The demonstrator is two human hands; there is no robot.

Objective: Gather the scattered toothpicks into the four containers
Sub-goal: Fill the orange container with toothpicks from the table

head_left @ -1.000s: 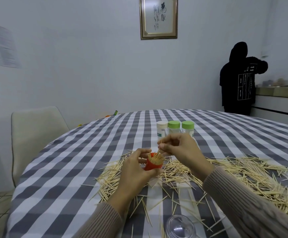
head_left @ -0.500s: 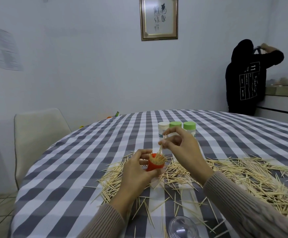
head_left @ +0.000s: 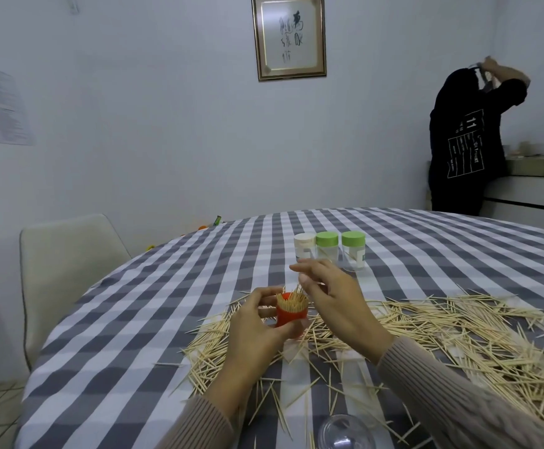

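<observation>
My left hand (head_left: pixel 257 332) grips a small red container (head_left: pixel 291 319) packed with upright toothpicks, held just above the checked tablecloth (head_left: pixel 134 319). My right hand (head_left: pixel 332 296) hovers right beside and above the container's mouth, fingers loosely spread, fingertips near the tips of the toothpicks. I see nothing pinched in it. Scattered toothpicks (head_left: pixel 458 338) lie in a wide band under and to the right of both hands. Three capped containers stand behind: a white-lidded one (head_left: pixel 304 246) and two green-lidded ones (head_left: pixel 327 245) (head_left: pixel 353 246).
A clear round lid (head_left: pixel 345 432) lies at the near table edge. A pale chair (head_left: pixel 66 270) stands at the left of the table. A person in black (head_left: pixel 468 140) stands at a counter in the far right corner.
My right hand, which was pinching a toothpick over the red container, has spread its fingers and shifted slightly right. The person in the back has raised both arms.
</observation>
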